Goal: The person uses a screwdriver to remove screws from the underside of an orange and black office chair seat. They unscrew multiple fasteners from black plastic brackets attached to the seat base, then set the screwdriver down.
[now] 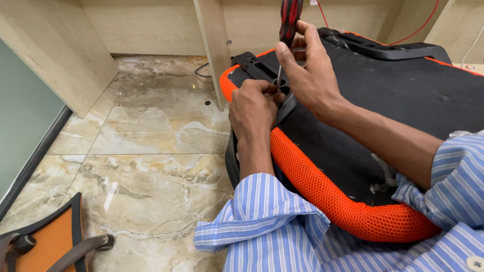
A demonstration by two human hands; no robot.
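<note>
Head view looks down on a screwdriver with a red-and-black ribbed handle and thin steel shaft (289,14), standing nearly upright, handle tipped slightly away toward the wall sockets and tip pointing down into the black plastic bracket (275,81) on the underside of an upturned chair seat, black fabric edged in orange mesh (345,203). Right hand (307,72) has its grip closed around the lower handle and shaft, thumb up along it, so the tool's long axis runs straight up out of that grip. Left hand (251,108) sits just below and to the left, fingers curled and pinching at the bracket beside the tip; whether it holds a screw I cannot tell. Both wear rolled blue striped sleeves (263,224). Another orange chair part (40,265) lies on the marble floor (146,134).
</note>
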